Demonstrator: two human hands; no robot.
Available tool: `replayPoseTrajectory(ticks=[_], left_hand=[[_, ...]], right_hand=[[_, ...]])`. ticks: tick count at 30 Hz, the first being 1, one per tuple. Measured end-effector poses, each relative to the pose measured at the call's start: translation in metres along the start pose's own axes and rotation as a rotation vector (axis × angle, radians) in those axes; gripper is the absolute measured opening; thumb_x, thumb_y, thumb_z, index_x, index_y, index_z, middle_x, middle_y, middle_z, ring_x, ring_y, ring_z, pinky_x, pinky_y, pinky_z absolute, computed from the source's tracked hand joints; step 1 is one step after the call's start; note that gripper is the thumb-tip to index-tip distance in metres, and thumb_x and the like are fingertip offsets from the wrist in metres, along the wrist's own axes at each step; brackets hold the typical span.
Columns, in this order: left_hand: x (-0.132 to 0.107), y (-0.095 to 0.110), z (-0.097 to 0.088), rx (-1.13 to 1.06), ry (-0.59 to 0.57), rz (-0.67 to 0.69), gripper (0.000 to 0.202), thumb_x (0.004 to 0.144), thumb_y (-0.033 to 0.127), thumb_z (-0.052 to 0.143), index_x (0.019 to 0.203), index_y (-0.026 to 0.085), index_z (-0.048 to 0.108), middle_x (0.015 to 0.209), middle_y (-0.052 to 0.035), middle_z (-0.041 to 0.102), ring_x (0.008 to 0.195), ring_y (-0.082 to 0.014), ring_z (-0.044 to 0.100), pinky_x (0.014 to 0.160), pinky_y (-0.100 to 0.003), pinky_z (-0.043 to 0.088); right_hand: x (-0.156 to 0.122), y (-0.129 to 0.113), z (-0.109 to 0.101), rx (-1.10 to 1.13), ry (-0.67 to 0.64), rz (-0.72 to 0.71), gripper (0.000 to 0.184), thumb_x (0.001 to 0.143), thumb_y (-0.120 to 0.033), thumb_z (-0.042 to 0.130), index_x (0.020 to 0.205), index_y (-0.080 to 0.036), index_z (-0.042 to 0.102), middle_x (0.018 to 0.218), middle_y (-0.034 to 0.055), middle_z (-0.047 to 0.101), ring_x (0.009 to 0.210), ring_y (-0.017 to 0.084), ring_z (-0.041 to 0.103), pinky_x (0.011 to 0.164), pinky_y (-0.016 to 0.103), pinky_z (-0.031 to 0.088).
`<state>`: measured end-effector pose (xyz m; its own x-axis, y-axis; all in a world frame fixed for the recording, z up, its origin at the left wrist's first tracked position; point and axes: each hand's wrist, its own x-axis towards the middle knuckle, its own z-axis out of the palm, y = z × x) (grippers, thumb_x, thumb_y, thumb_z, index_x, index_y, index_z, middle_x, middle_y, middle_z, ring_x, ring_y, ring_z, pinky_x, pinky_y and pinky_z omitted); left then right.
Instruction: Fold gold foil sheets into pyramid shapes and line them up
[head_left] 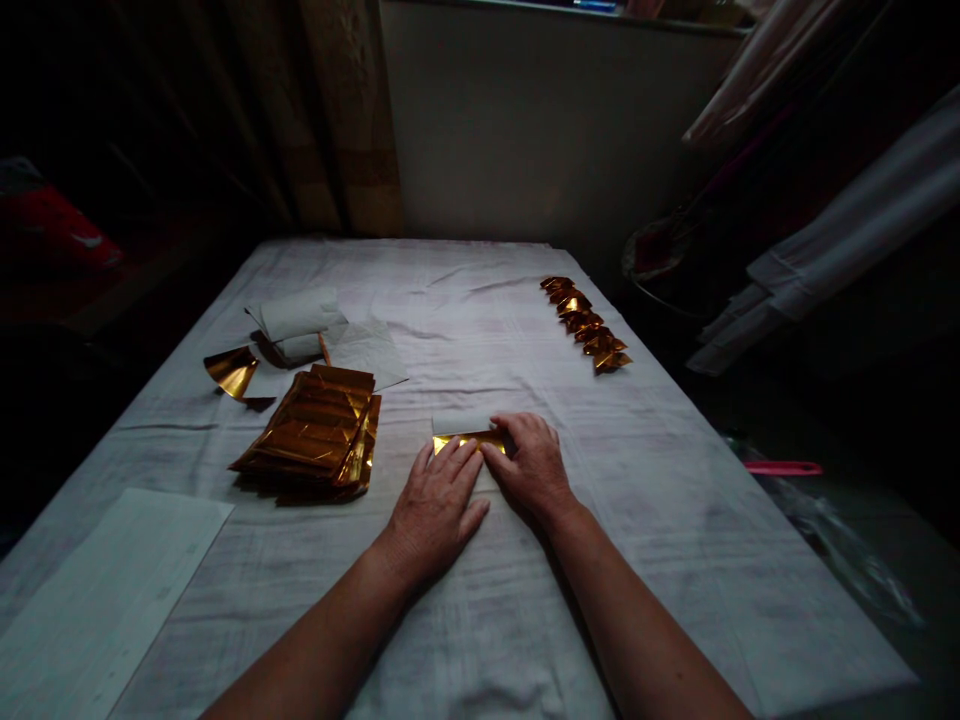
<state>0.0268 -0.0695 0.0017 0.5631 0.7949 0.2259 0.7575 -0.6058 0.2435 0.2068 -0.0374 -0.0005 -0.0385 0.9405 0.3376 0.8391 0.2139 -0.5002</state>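
Pretty dim overall tbh. The middle of the tablecloth [660, 540] gets a soft, cool grayish light, but I can't tell where it comes from. The corners drop to near black, and the curtain [330, 110] and the red thing [56, 225] mostly sink into the murk. Soft dark shadow hugs the inner side of the right forearm [622, 600]. The foil stack [315, 425] throws scattered glints, and the foil strip [441, 443] by the fingers shines brightest yellow. Hands are decently sharp; the hanging cloth [847, 230] looks smeared and stretched toward the edge, classic wide-angle stuff.
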Motion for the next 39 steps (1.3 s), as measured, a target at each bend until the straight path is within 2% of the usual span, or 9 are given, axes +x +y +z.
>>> replayPoseTrajectory(ticks=[7, 18, 28, 30, 32, 34, 36, 39], left_hand=[[-0.001, -0.004, -0.003, 0.0, -0.053, 0.004, 0.053, 0.098, 0.046, 0.044, 0.144, 0.019, 0.046, 0.151, -0.0079, 0.048, 0.141, -0.0241, 0.041, 0.121, -0.048, 0.024], [-0.015, -0.017, -0.007, 0.057, -0.105, 0.007, 0.055, 0.098, 0.046, 0.046, 0.148, 0.024, 0.041, 0.153, -0.0068, 0.045, 0.144, -0.0245, 0.036, 0.123, -0.052, 0.012], [-0.034, -0.031, -0.01, 0.117, -0.043, -0.008, 0.055, 0.097, 0.047, 0.046, 0.148, 0.025, 0.042, 0.154, -0.0071, 0.044, 0.144, -0.0254, 0.036, 0.122, -0.051, 0.013], [-0.033, -0.03, -0.01, 0.12, -0.03, -0.014, 0.055, 0.096, 0.046, 0.047, 0.147, 0.026, 0.043, 0.153, -0.0069, 0.046, 0.144, -0.026, 0.036, 0.122, -0.052, 0.013], [-0.033, -0.029, -0.009, 0.122, -0.027, -0.018, 0.055, 0.095, 0.046, 0.049, 0.146, 0.026, 0.044, 0.152, -0.0069, 0.047, 0.143, -0.0265, 0.037, 0.122, -0.052, 0.013], [-0.032, -0.029, -0.008, 0.122, -0.03, -0.022, 0.056, 0.095, 0.045, 0.05, 0.146, 0.025, 0.044, 0.152, -0.0072, 0.047, 0.143, -0.0267, 0.037, 0.122, -0.053, 0.013], [-0.032, -0.028, -0.009, 0.118, -0.03, -0.022, 0.058, 0.094, 0.045, 0.051, 0.147, 0.024, 0.042, 0.152, -0.0078, 0.047, 0.143, -0.0264, 0.038, 0.122, -0.053, 0.014], [-0.031, -0.029, -0.01, 0.104, -0.019, -0.022, 0.058, 0.094, 0.045, 0.051, 0.147, 0.024, 0.043, 0.15, -0.0084, 0.049, 0.142, -0.0263, 0.038, 0.122, -0.053, 0.015]], right_hand=[[0.0, 0.004, -0.001, 0.026, -0.029, -0.006, 0.024, 0.087, -0.028, 0.061, 0.111, -0.024, 0.066, 0.115, 0.0076, 0.067, 0.109, 0.025, 0.056, 0.095, 0.039, 0.04], [0.002, 0.015, 0.0, 0.073, -0.072, -0.055, 0.029, 0.088, -0.021, 0.056, 0.115, -0.024, 0.068, 0.121, 0.0087, 0.066, 0.114, 0.025, 0.056, 0.101, 0.043, 0.043], [0.002, 0.016, 0.002, 0.042, -0.034, -0.063, 0.033, 0.089, -0.017, 0.052, 0.118, -0.023, 0.068, 0.121, 0.0091, 0.068, 0.114, 0.024, 0.058, 0.101, 0.042, 0.045], [0.001, 0.012, 0.0, -0.003, 0.003, -0.082, 0.035, 0.091, -0.018, 0.05, 0.122, -0.021, 0.066, 0.128, 0.0103, 0.065, 0.121, 0.025, 0.055, 0.103, 0.044, 0.042], [-0.001, 0.004, -0.003, -0.062, 0.012, -0.155, 0.038, 0.093, -0.021, 0.047, 0.129, -0.019, 0.062, 0.14, 0.0113, 0.058, 0.133, 0.027, 0.047, 0.109, 0.047, 0.036], [-0.006, -0.006, -0.006, -0.09, -0.053, -0.285, 0.042, 0.095, -0.023, 0.045, 0.135, -0.02, 0.057, 0.147, 0.0099, 0.051, 0.142, 0.027, 0.037, 0.115, 0.05, 0.028], [-0.011, -0.016, -0.006, -0.097, -0.173, -0.386, 0.045, 0.097, -0.026, 0.046, 0.141, -0.023, 0.052, 0.149, 0.0076, 0.05, 0.144, 0.025, 0.035, 0.118, 0.051, 0.023], [-0.018, -0.025, -0.006, -0.119, -0.316, -0.378, 0.05, 0.098, -0.036, 0.047, 0.146, -0.024, 0.045, 0.152, 0.0069, 0.045, 0.143, 0.025, 0.037, 0.12, 0.051, 0.021]])
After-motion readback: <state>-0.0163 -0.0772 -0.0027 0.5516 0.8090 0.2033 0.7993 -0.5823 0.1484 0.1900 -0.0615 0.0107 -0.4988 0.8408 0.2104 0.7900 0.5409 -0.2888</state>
